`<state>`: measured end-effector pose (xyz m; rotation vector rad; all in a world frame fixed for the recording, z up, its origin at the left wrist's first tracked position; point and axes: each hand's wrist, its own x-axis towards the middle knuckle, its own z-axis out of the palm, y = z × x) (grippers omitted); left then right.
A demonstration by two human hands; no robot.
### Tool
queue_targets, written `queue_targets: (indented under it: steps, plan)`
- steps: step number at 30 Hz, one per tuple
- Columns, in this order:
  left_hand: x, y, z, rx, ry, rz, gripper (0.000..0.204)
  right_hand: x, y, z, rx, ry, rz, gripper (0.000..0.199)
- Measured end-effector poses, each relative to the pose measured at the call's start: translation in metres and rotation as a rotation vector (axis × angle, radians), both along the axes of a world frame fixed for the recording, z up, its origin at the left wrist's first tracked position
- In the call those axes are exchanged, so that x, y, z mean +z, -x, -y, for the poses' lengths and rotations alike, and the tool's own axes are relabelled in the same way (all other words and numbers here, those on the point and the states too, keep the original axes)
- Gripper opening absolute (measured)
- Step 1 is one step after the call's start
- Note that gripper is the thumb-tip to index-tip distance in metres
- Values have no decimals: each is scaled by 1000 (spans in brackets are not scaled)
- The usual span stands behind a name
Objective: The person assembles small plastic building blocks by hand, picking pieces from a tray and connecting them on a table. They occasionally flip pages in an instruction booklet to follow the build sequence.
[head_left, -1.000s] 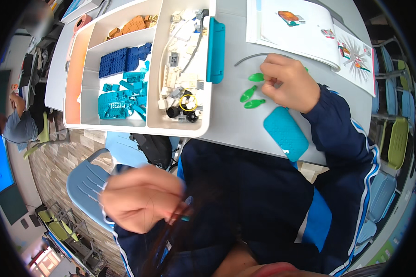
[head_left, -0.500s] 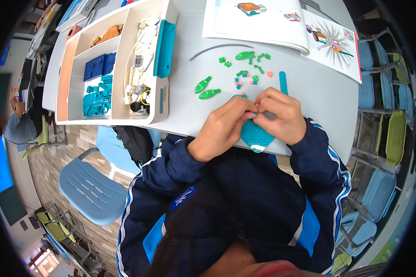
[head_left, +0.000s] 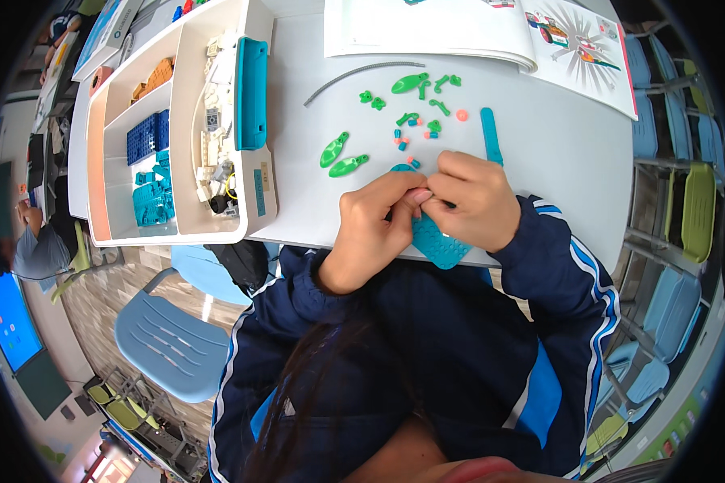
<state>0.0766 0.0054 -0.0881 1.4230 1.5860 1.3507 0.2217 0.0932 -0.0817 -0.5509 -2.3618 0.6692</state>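
My left hand (head_left: 376, 225) and my right hand (head_left: 477, 201) meet over a teal studded plate (head_left: 441, 244) near the table's front edge. Fingertips of both hands are pinched together; whatever small piece lies between them is hidden. Part of the plate is covered by my hands. Just beyond them lie small coral-and-teal pieces (head_left: 403, 145) and a round coral piece (head_left: 461, 115). A flat teal strip (head_left: 490, 135) rests beyond my right hand. Green leaf pieces (head_left: 348, 166) lie beyond my left hand, with several green stems (head_left: 439, 107) further back.
A compartmented tray (head_left: 263, 181) of sorted bricks stands at the left, its teal handle facing the work area. A grey flexible tube (head_left: 354, 72) curves behind the green parts. An open instruction booklet (head_left: 435, 36) lies at the back. A blue chair (head_left: 169, 346) stands lower left.
My fingertips have closed up and now hide the small coral and teal bits that showed between them. The view has shifted slightly, moving tray and loose pieces leftward in the picture.
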Motion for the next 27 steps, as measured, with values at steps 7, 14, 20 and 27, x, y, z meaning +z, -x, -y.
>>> queue_targets:
  steps: [7,14,20,27]
  plan:
    - [-4,-1,1,35,44,59,5,-1,-2,-3,-22,66,5,7]
    - [-6,5,4,73,77,223,7,3,-7,-13,-115,231,-103,8]
    - [-9,2,3,219,-16,350,8,1,-9,-17,-153,396,-182,10]
    - [-4,11,2,166,-107,536,14,-3,-11,-18,-31,855,-332,9]
